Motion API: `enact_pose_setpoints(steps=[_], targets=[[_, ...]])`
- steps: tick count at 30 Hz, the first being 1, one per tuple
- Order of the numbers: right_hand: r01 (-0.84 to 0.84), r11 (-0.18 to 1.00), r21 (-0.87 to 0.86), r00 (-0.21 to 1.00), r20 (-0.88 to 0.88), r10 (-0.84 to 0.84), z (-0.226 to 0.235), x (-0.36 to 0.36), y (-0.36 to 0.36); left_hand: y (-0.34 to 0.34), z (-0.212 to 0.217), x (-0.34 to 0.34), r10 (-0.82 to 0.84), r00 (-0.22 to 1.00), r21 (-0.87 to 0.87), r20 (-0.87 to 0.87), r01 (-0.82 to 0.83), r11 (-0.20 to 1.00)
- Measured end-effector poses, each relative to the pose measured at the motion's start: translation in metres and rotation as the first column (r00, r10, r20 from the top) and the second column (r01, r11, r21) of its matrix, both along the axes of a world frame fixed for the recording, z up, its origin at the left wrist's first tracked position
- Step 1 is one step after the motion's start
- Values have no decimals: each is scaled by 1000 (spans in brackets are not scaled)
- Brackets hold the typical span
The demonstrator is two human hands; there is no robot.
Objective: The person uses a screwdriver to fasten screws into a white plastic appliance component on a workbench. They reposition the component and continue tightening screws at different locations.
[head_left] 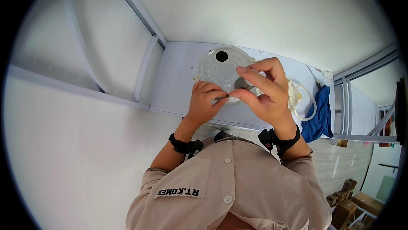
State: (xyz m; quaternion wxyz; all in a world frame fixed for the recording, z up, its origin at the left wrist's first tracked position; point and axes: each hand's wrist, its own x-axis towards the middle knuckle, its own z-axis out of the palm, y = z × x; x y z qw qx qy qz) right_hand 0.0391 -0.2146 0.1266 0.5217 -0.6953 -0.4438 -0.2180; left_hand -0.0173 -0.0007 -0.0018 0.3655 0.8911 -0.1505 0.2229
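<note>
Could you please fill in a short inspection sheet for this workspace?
Surface: white tabletop, a few small specks left of the disc.
Handled things: round pale disc with a dark round spot; grey piece.
Clutter: white loop and blue cloth, right.
Hands: left hand at a small dark bit; right hand around the grey piece; grips unclear.
Cables: thin pale line at waist, possibly one.
Surroundings: white walls; brown boxes, lower right.

Crumpled blue cloth point(319, 113), right; brown boxes point(369, 203), lower right
</note>
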Motion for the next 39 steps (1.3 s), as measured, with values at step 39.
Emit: enact_pose_setpoints(steps=[39], targets=[[-241, 970, -9, 970, -33, 241, 3, 2, -1, 0, 0, 0, 23, 1000, 8, 19, -23, 1000]])
